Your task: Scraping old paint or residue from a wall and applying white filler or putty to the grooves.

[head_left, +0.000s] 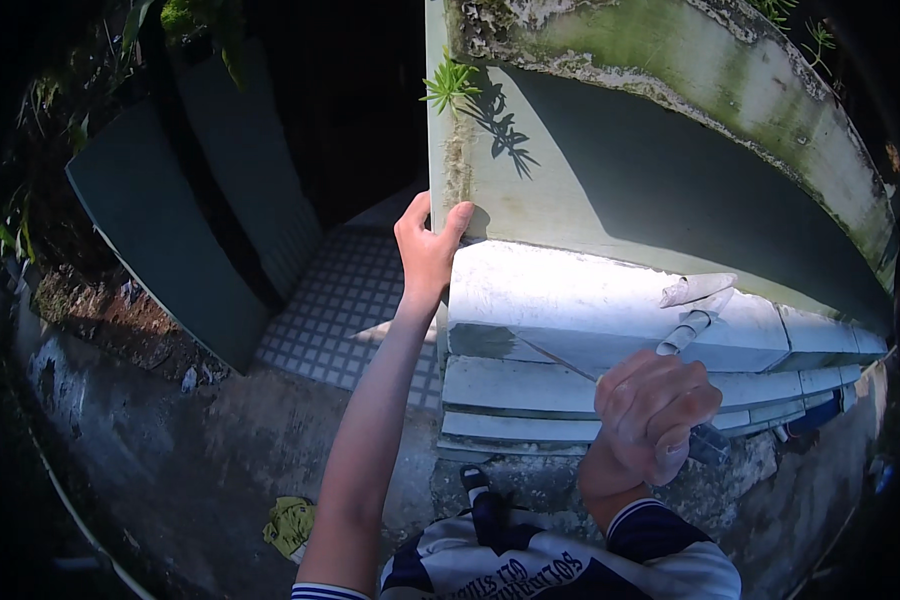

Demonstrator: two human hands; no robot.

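Note:
My left hand (431,248) is wrapped round the upright edge of a pale green wall (610,170), its thumb on the wall's face and its fingers on the far side. My right hand (658,412) is closed in a fist in front of a white ledge (560,290). A thin, straight tool (562,361) sticks out of it to the upper left; its kind is not clear, and its grip is hidden in the fist. The tool's narrow end lies close to a grey-green patch (482,341) on the ledge's front. Two rolled, pale pieces (700,289) rest on the ledge beyond my right hand.
Stepped white ledges (520,385) run below the top one. A small green plant (451,83) grows from the wall's edge. To the left are a tiled floor (340,300) and a dark green panel (160,230). A yellow-green cloth (290,527) lies on the ground.

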